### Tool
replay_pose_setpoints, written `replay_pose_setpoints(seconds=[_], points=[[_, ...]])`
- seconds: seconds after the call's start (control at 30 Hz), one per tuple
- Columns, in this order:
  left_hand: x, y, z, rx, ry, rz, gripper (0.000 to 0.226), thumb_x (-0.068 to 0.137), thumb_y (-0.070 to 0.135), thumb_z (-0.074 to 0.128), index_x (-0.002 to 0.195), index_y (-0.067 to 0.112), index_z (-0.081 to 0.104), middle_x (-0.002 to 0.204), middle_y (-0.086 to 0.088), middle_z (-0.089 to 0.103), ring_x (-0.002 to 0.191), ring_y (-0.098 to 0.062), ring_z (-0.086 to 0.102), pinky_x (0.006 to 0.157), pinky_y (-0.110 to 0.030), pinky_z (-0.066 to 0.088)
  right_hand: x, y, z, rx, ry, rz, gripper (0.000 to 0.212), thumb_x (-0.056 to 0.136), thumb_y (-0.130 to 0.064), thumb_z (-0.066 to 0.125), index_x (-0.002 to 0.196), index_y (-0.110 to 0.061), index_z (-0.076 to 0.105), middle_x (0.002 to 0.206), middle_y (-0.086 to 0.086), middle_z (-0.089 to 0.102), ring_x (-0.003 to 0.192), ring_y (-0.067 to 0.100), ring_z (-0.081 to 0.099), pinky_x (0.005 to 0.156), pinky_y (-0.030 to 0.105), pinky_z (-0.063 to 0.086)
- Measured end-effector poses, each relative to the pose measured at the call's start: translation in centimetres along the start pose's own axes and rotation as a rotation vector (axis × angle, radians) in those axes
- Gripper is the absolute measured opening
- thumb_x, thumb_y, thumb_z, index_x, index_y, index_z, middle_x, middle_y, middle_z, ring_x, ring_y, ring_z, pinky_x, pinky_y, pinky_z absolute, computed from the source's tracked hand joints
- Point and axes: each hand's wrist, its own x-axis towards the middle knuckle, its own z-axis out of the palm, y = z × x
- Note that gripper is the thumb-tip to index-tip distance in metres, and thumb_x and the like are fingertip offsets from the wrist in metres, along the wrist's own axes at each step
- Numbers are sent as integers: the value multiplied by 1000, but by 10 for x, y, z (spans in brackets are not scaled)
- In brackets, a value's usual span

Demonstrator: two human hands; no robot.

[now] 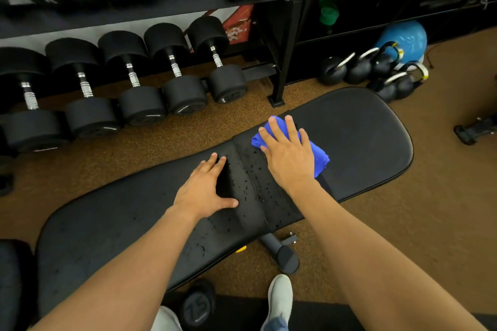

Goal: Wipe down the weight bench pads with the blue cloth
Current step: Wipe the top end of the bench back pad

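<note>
The right hand lay flat on the blue cloth, fingers straight and spread, pressing it onto the right pad just beside the seam. The left hand rested on the left pad — fingers also straight, holding nothing. Droplets speckled both pads near the seam.

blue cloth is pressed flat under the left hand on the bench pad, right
No. The blue cloth is pressed flat under the right hand on the bench pad; the left hand rests bare on the bench. The head view shows this.
</note>
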Motion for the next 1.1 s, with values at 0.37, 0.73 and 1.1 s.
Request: replay_pose_setpoints(seconds=[0.37, 0.73, 1.1], points=[[5, -5, 8, -15, 16, -17, 125, 70, 63, 83, 162, 38, 2, 169, 13, -9, 157, -18, -3, 126, -45, 16, 11, 8, -4, 60, 46, 106, 51, 108, -45, 26, 157, -32, 27, 168, -5, 12, 155, 32, -2, 122, 52, 16], [-4, 13, -10, -242, 43, -40, 86, 91, 54, 67, 161, 32, 22, 170, 9, 8, 156, -16, 11, 122, -37, 19, -5, 10, -36, 518, -65, -51, 56, 107, -51, 26, 157, -26, 31, 168, -6, 15, 155, 20, 0, 124, 46, 16], [79, 181, 42, -367, 444, -322, 72, 104, 55, 31, 163, 23, 5, 171, 1, 1, 156, -28, -11, 125, -55, -1, -7, 114, -2, 44, 99, 67, 57, 108, -46, 18, 161, -25, 14, 169, 0, 9, 156, 26, 0, 125, 51, 9]])
